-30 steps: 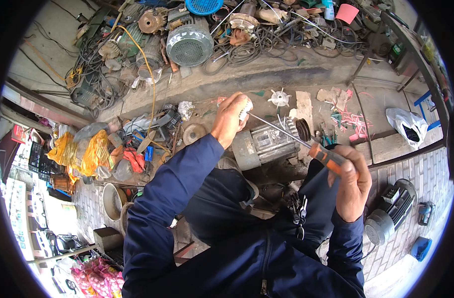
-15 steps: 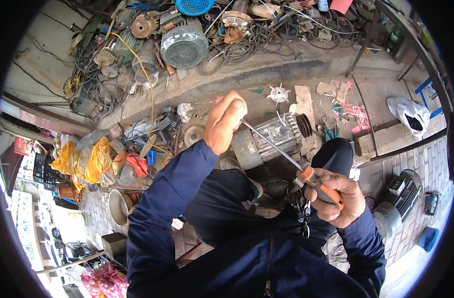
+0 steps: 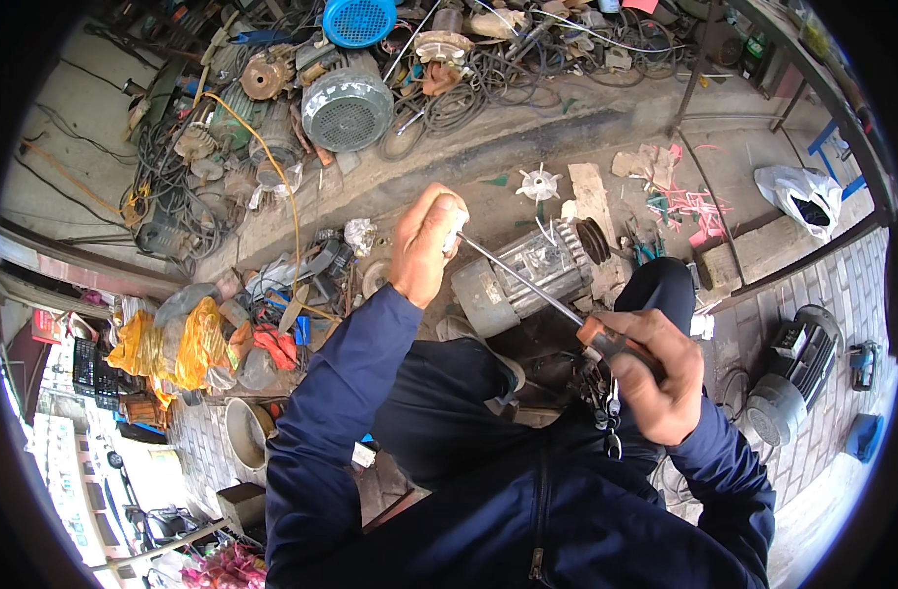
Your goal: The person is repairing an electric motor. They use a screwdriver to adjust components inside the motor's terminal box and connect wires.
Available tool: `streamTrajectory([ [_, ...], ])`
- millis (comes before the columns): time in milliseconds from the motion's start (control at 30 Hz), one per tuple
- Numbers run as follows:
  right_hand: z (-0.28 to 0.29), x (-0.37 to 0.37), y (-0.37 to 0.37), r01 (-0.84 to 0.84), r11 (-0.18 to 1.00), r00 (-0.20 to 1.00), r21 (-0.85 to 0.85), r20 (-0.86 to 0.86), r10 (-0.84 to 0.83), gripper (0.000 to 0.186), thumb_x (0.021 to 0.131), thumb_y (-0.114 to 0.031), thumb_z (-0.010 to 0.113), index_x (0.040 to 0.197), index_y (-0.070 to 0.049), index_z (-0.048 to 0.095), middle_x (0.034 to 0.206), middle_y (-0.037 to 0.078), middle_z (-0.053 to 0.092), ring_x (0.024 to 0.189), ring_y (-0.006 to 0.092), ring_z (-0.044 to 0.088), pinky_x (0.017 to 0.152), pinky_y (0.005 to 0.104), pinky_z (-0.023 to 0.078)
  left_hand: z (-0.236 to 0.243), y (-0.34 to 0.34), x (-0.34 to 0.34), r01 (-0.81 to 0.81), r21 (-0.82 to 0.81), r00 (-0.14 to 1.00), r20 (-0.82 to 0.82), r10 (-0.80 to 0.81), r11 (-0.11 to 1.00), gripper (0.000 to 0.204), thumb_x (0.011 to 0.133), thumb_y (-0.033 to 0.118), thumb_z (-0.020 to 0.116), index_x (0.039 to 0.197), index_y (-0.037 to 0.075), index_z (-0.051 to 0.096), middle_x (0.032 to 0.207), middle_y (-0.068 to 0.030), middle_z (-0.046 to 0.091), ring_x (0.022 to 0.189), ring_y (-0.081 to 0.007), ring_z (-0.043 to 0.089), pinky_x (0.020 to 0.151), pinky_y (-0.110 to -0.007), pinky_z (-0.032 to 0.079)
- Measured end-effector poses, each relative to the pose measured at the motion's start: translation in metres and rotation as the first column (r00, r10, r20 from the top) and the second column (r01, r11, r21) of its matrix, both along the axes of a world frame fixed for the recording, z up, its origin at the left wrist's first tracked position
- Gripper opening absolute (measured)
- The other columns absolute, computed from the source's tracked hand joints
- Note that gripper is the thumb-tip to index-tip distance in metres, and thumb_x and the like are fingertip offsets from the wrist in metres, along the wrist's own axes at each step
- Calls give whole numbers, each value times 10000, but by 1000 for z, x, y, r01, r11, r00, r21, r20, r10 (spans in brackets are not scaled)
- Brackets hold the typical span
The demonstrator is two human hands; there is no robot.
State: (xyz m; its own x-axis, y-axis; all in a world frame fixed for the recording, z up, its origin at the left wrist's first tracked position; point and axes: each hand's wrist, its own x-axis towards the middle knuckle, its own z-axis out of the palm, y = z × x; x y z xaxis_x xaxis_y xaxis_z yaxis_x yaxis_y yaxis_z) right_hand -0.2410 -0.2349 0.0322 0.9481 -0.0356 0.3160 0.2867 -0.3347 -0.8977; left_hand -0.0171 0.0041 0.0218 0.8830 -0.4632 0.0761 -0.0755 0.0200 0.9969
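Right hand (image 3: 662,377) has a snug, closed grip on the screwdriver (image 3: 594,336), tip at the white piece (image 3: 455,234) pinched in the left hand (image 3: 422,247) near the motor (image 3: 529,279), so that bit looks mid-job, but can't tell how much is left.

Single head-worn view (wide fisheye), looking down from above; fairly near, over both hands (image 3: 427,245)

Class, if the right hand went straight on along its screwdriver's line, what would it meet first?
Led by the screwdriver, the right hand would probably meet the small white piece in the left hand first; depth is unclear, but the electric motor seems lower.
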Motion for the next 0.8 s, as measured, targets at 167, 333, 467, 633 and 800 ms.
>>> streamTrajectory([
  [167,-10,9,2,263,378,836,888,-405,371,458,939,-188,576,1341,29,606,1072,156,705,792,178,639,700,284,514,0,1,1,6,-6,1000,8,-6,1000,344,1098,380,512,953,78,592,783,34,490,621,-27,411,545,-208,338],
  [333,-8,11,-2,72,873,756,482,-598,268,423,923,-28,668,1333,48,602,1030,161,738,623,173,626,559,276,499,-9,0,1,4,26,996,92,-6,1000,353,1100,385,503,949,76,584,779,26,485,635,-30,418,557,-209,340],
  [467,-7,3,7,126,921,992,-367,35,-122,414,850,40,722,1257,64,648,1037,127,727,760,166,712,708,293,571,-11,-1,4,11,16,999,52,-12,1000,349,1100,386,497,962,78,583,776,17,498,603,-40,425,529,-212,335],
  [633,-2,4,11,190,918,966,349,103,-239,199,959,-16,653,1143,52,682,1083,159,666,949,200,664,771,286,557,-6,-3,6,-29,-107,993,-119,17,994,340,1099,385,494,976,82,585,768,15,511,560,-56,434,488,-222,321],
  [800,-10,10,21,388,733,870,558,39,-491,358,1108,-317,473,1118,18,600,1028,127,670,773,131,602,648,242,463,-7,-6,5,-39,-78,991,-131,28,996,310,1096,347,486,991,72,580,792,3,521,531,-50,419,455,-223,299],
])
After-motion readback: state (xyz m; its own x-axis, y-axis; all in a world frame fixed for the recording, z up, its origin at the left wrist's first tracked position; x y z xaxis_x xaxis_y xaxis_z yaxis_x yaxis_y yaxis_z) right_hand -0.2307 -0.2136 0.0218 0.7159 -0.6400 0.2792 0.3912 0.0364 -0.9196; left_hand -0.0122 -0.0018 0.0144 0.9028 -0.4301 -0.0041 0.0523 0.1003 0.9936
